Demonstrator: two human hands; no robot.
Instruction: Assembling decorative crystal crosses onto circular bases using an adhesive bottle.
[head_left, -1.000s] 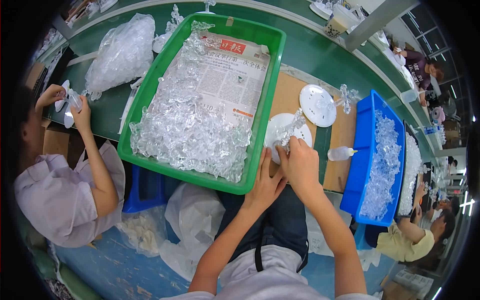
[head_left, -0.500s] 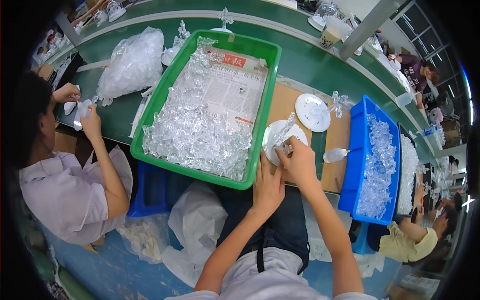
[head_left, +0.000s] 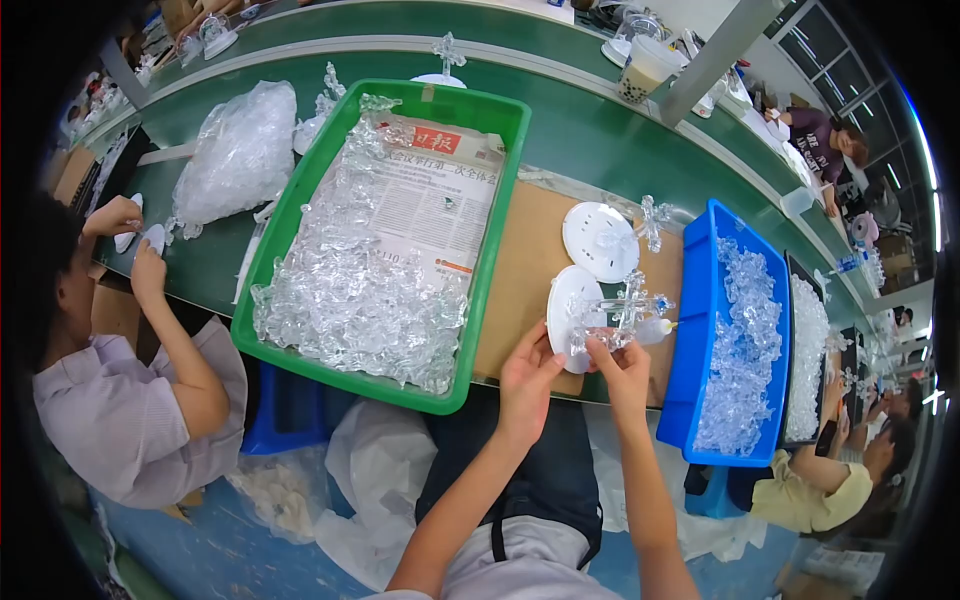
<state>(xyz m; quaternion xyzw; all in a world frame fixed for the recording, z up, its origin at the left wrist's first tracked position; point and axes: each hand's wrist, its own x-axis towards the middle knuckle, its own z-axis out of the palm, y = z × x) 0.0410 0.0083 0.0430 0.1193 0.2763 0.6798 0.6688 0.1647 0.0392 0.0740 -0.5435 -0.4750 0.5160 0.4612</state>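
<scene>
My left hand grips the edge of a round white disc, which is tilted up on its side. The fingers of my right hand pinch a clear plastic branching piece that sticks out from the disc's face. Just beyond lies a second white disc, with a clear cross-like piece at its right side. Partly behind the clear piece is a small squeeze bottle with a thin tip.
Left of my hands stands a green tray holding newspaper and clear plastic pieces. A blue bin of similar pieces is on the right. Beyond the tray lies a bulging clear bag. A co-worker sits at the left.
The white disc has been lifted from the board and tipped up, its clear piece now pointing right. My right hand has moved lower. The view has shifted slightly.
</scene>
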